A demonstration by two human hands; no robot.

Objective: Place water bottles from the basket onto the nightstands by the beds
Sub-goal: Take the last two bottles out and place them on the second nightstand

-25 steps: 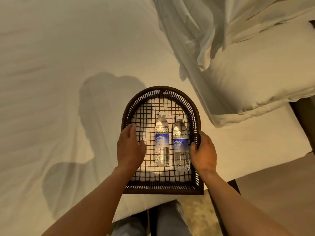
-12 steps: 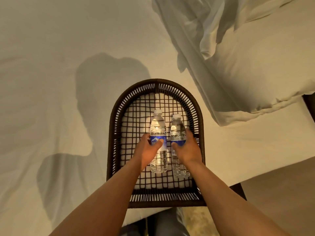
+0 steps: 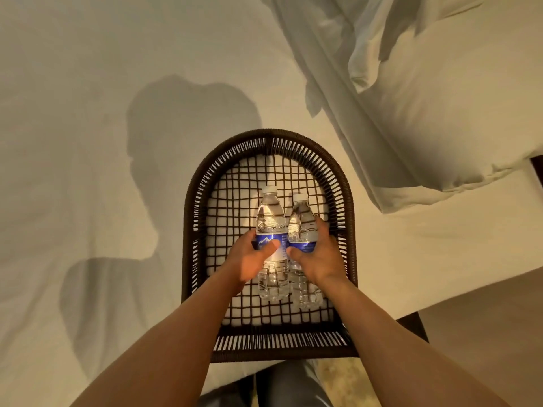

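Note:
A dark woven basket (image 3: 196, 218) with an arched far end lies on a white bed. Two clear water bottles with blue labels and white caps lie side by side in it, caps pointing away from me. My left hand (image 3: 249, 258) is wrapped around the middle of the left bottle (image 3: 271, 218), thumb across its label. My right hand (image 3: 318, 254) grips the right bottle (image 3: 302, 220) at its label. Both bottles look slightly raised off the basket's mesh floor, though I cannot tell for sure.
The white bed sheet (image 3: 88, 142) spreads to the left and far side. A white pillow and rumpled duvet (image 3: 426, 113) lie to the right of the basket. Brown floor (image 3: 484, 333) shows at the lower right. My legs (image 3: 288, 386) stand against the bed edge.
My hands left the basket's side rims, moved inward and closed on the two bottles. The view has come closer to the basket.

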